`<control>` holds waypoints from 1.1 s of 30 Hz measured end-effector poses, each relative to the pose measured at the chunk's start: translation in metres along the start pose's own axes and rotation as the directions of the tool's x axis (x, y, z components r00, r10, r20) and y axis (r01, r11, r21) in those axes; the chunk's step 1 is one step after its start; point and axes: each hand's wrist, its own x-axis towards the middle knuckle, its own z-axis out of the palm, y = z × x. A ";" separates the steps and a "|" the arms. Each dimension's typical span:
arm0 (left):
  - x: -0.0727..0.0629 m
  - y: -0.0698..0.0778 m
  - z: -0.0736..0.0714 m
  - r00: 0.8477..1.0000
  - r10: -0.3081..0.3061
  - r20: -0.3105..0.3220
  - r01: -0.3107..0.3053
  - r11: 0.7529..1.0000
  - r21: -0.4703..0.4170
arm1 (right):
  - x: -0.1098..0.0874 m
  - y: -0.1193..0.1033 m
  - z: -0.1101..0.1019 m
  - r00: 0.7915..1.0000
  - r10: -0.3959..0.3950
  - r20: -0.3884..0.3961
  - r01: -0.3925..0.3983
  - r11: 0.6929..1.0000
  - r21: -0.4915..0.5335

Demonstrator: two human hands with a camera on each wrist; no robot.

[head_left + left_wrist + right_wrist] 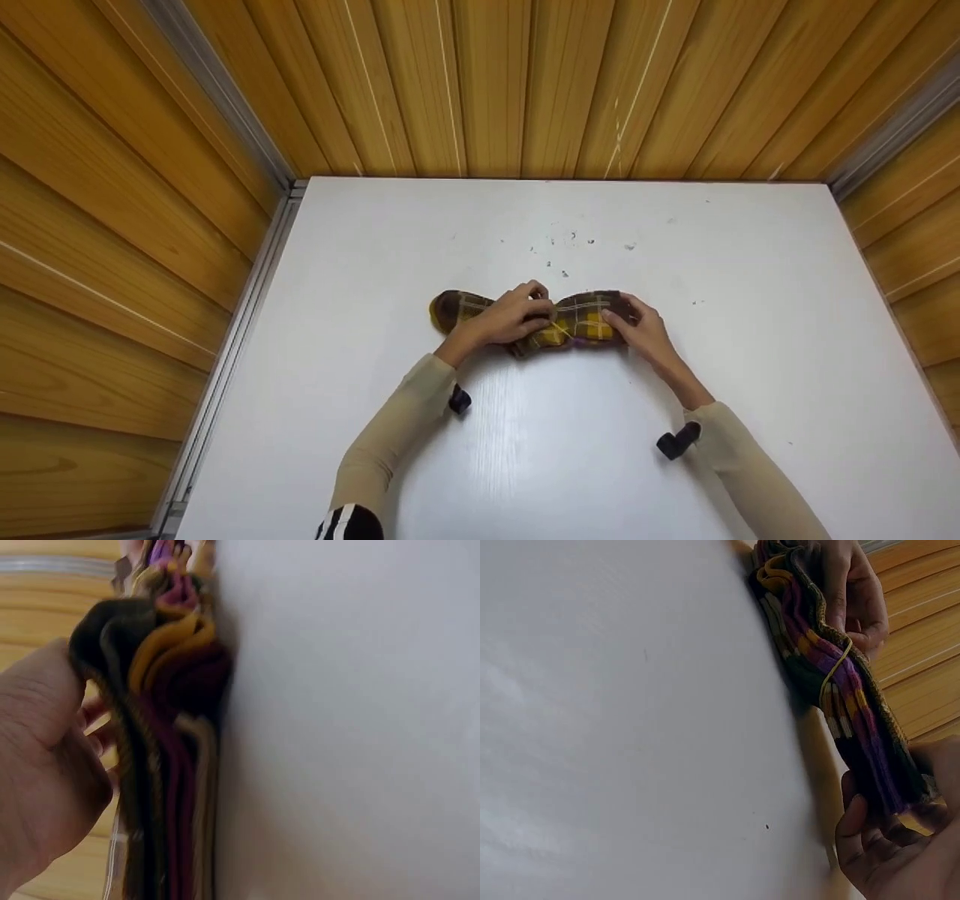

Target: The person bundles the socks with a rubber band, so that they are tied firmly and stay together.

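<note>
A bundle of stacked plaid socks [592, 319] in brown and yellow lies across the middle of the table. Its folded edges [855, 705] show purple, orange, cream and dark green layers. Around its middle runs a thin yellow rubber band [835, 671]. My left hand [517, 315] is over the bundle's centre, its fingertips pinching the band at the upper side. With fingers and thumb, my right hand [641, 330] grips the right end of the socks. In the left wrist view, the left hand [45, 757] is beside the layered socks [165, 705], its fingertips partly hidden.
The white table [562, 442] has small dark marks [574, 240] beyond the socks. Wood-patterned panels [487, 90] stand behind it and at both sides, with a metal rail [232, 352] along the left edge. Dark wrist cameras [679, 441] hang from both sleeves.
</note>
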 end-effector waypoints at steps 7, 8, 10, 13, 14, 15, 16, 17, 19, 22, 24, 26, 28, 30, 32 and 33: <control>-0.020 0.002 -0.010 0.995 -0.090 -0.035 0.090 0.996 0.002 | -0.006 0.006 -0.008 0.978 -0.200 -0.060 0.192 0.974 -0.124; -0.027 0.001 -0.014 0.993 -0.105 -0.049 0.105 0.994 0.012 | -0.007 0.007 -0.009 0.963 -0.255 -0.084 0.241 0.959 -0.148; -0.041 -0.002 -0.021 0.987 -0.141 -0.079 0.144 0.989 0.038 | -0.009 0.005 -0.012 0.923 -0.362 -0.129 0.336 0.923 -0.190; -0.059 -0.007 -0.028 0.971 -0.206 -0.121 0.216 0.973 0.078 | -0.010 0.000 -0.010 0.849 -0.508 -0.146 0.465 0.849 -0.250; -0.063 -0.009 -0.028 0.965 -0.225 -0.131 0.238 0.967 0.088 | -0.009 -0.003 -0.008 0.823 -0.552 -0.132 0.504 0.818 -0.278; -0.067 -0.012 -0.028 0.961 -0.241 -0.138 0.255 0.962 0.099 | -0.009 -0.005 -0.006 0.801 -0.589 -0.112 0.538 0.788 -0.298; -0.071 -0.014 -0.027 0.957 -0.253 -0.140 0.269 0.957 0.111 | -0.008 -0.007 -0.003 0.781 -0.619 -0.083 0.570 0.761 -0.309; -0.073 -0.016 -0.026 0.955 -0.262 -0.140 0.279 0.953 0.116 | -0.007 -0.009 0.000 0.763 -0.644 -0.052 0.599 0.736 -0.316; -0.077 -0.020 -0.023 0.953 -0.270 -0.137 0.287 0.950 0.123 | -0.003 -0.012 0.007 0.744 -0.668 0.019 0.639 0.703 -0.310; -0.080 -0.025 -0.019 0.952 -0.275 -0.131 0.290 0.950 0.112 | 0.002 -0.014 0.016 0.754 -0.647 0.114 0.648 0.705 -0.288; -0.081 -0.027 -0.017 0.953 -0.275 -0.129 0.288 0.952 0.100 | 0.005 -0.014 0.020 0.772 -0.615 0.162 0.633 0.719 -0.286; -0.082 -0.029 -0.016 0.953 -0.277 -0.121 0.289 0.953 0.091 | 0.006 -0.013 0.021 0.789 -0.581 0.201 0.614 0.727 -0.308; -0.082 -0.030 -0.016 0.953 -0.280 -0.114 0.290 0.954 0.083 | 0.007 -0.014 0.021 0.801 -0.552 0.233 0.599 0.731 -0.327; -0.082 -0.032 -0.016 0.953 -0.281 -0.111 0.290 0.954 0.077 | 0.007 -0.015 0.020 0.805 -0.533 0.259 0.593 0.725 -0.351; -0.082 -0.033 -0.016 0.953 -0.280 -0.113 0.289 0.955 0.072 | 0.007 -0.016 0.021 0.808 -0.527 0.263 0.589 0.712 -0.381; -0.082 -0.033 -0.016 0.953 -0.280 -0.113 0.289 0.955 0.071 | 0.006 -0.016 0.021 0.810 -0.527 0.258 0.586 0.707 -0.397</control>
